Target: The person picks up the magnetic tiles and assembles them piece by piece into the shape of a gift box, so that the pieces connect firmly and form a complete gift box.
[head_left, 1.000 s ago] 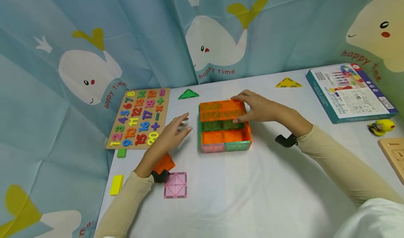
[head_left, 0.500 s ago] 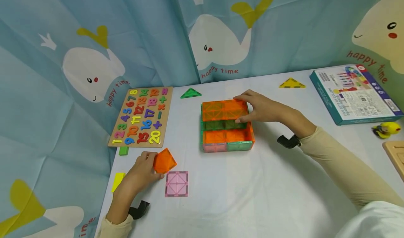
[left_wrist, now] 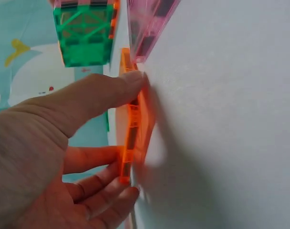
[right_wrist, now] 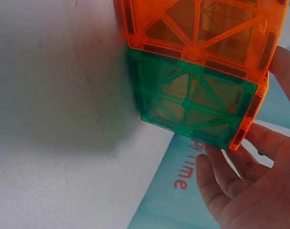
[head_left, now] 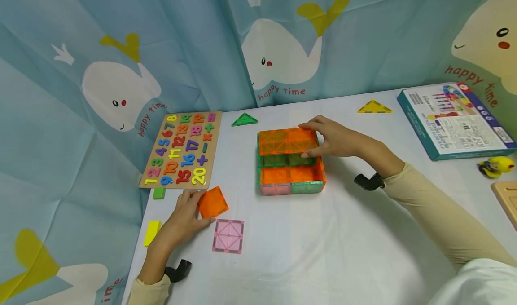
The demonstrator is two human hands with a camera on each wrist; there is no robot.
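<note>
Between the thumb and fingers of my left hand point(head_left: 177, 226) is an orange square magnetic tile point(head_left: 214, 201), pinched by its edges. The left wrist view shows it just off the white tabletop, its shadow beside it. A pink square magnetic tile point(head_left: 228, 236) lies flat close to the thumb. My right hand point(head_left: 337, 139) grips the right side of a box built of magnetic tiles point(head_left: 274, 143), thumb and fingers spanning its orange top. Green panels point(right_wrist: 188, 98) form part of its walls. The front half of the box is uncovered, showing an orange floor.
A wooden number board point(head_left: 181, 150) lies at the left, near green point(head_left: 159, 193) and yellow point(head_left: 152, 233) blocks. Triangular green point(head_left: 244, 119) and yellow point(head_left: 374, 107) tiles lie behind. To the right are a boxed set point(head_left: 456, 121), a small yellow-headed figure point(head_left: 496, 166) and a wooden tray point(head_left: 506, 201).
My left hand has moved from beside the tile box back to the orange tile and taken hold of it. The tile has turned and shifted slightly right. My right hand stays on the box.
</note>
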